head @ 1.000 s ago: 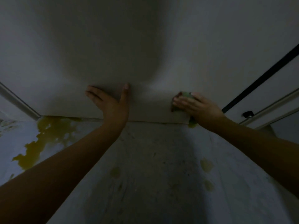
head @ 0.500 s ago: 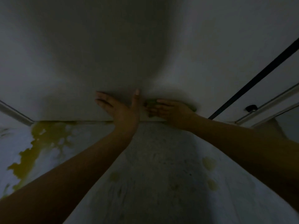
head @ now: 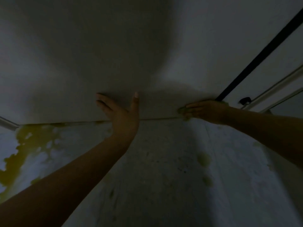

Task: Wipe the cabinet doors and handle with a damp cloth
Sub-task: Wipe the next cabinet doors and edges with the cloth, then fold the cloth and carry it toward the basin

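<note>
A pale cabinet door [head: 82, 63] fills the upper half of the dim head view. My left hand [head: 120, 110] lies flat against its lower part, fingers straight and thumb raised. My right hand [head: 205, 109] presses a green cloth [head: 184, 113] flat against the door near its bottom right corner; only the cloth's edge shows past my fingertips. A dark vertical gap [head: 255, 56] runs along the door's right edge, just above my right hand.
The floor [head: 164, 161] below is pale and worn, with a yellow-green stain [head: 32, 141] at the left and small spots [head: 204, 159] at the right. A small dark knob [head: 245, 100] and a light frame [head: 278, 89] sit at the far right.
My right hand slid the cloth left until it nearly met my left hand, then back right to the door's corner. My left hand stayed flat on the door.
</note>
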`<state>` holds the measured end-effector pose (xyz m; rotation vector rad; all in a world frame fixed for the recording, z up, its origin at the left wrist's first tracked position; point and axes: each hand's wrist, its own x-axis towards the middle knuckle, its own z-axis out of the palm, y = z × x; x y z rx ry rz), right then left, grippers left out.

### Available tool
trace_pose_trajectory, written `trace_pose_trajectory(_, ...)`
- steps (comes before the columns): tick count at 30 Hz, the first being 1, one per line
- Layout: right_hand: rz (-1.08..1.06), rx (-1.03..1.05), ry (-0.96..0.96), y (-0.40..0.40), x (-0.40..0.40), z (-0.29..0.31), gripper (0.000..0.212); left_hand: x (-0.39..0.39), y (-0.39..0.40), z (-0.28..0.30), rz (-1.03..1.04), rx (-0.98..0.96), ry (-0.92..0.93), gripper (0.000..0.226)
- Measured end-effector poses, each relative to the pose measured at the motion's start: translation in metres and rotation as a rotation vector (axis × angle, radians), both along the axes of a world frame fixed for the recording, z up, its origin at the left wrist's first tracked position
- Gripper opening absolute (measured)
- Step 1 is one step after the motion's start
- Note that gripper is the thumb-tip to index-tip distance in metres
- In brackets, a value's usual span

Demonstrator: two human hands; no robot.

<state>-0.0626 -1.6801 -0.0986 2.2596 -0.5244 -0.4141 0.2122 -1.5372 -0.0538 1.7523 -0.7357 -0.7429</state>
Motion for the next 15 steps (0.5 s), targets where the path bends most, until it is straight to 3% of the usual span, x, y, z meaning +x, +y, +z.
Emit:
trace_pose_trajectory(1,0.045,0.163,-0.016,0.004,-0.004,-0.003,0.110,-0.005,0.001,0.000,-0.018,0.010,0.002,0.103)
trace_pose_trajectory(2,0.065,0.199,0.052,-0.003,-0.014,-0.006,0.101,-0.009,0.002,0.000,-0.033,0.023,0.003,0.102)
trace_pose_trajectory(3,0.234,0.157,0.072,-0.006,-0.019,-0.003,0.084,-0.013,0.004,0.001,-0.044,0.033,0.001,0.101)
trace_pose_trajectory(4,0.241,0.155,0.153,-0.004,-0.025,0.016,0.064,-0.017,0.005,0.003,-0.052,0.037,-0.008,0.100)
trace_pose_trajectory(5,0.303,0.130,0.082,-0.009,-0.033,0.025,0.049,-0.020,0.006,0.004,-0.059,0.039,-0.019,0.099)
trace_pose_trajectory(6,0.213,0.134,0.042,-0.010,-0.039,0.035,0.047,-0.024,0.007,0.007,-0.066,0.045,-0.036,0.098)
trace_pose_trajectory(9,0.248,0.311,0.006,-0.001,-0.047,0.048,0.054,-0.037,0.013,0.013,-0.110,0.112,-0.096,0.097)
trace_pose_trajectory(12,0.175,0.408,-0.260,0.018,-0.051,0.062,0.064,-0.051,0.027,0.025,-0.194,0.153,-0.125,0.094)
trace_pose_trajectory(15,0.135,0.466,-0.408,0.045,-0.052,0.067,0.037,-0.055,0.045,0.036,-0.307,0.159,-0.175,0.092)
